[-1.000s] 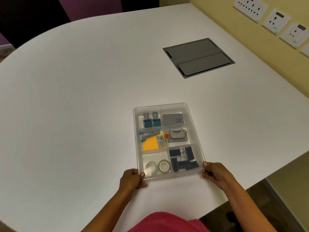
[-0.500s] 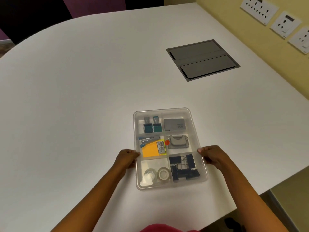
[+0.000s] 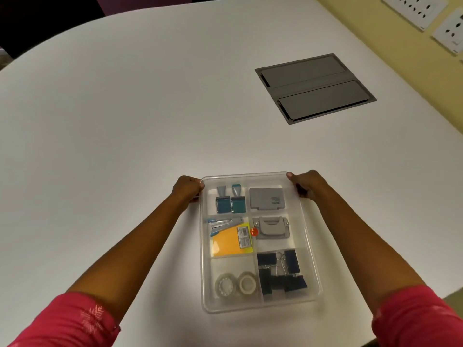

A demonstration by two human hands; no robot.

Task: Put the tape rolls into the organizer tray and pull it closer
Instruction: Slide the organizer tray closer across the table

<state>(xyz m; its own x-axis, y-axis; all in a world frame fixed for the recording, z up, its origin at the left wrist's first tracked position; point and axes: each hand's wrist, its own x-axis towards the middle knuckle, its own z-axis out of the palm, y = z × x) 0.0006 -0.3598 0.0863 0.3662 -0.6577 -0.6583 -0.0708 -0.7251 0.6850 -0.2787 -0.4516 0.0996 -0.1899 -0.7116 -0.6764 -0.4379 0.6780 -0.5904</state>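
A clear plastic organizer tray [image 3: 313, 259] lies on the white table close to my body. Two tape rolls sit side by side in its near left compartment: a clear one [image 3: 225, 285] and a whitish one [image 3: 247, 283]. My left hand [image 3: 187, 189] grips the tray's far left corner. My right hand [image 3: 304, 183] grips the far right corner. Both arms reach along the tray's sides.
Other compartments hold two teal stamps [image 3: 230, 202], a grey box [image 3: 267, 199], a stapler over orange notes [image 3: 229, 240], a grey punch [image 3: 271, 227] and several black binder clips [image 3: 280, 274]. A grey cable hatch [image 3: 315, 87] is set in the table at the far right. Wall sockets [image 3: 413, 8] line the yellow wall.
My hands have slid from the tray's near corners, along its sides, to its far corners. The tray now lies nearer to me in the view.
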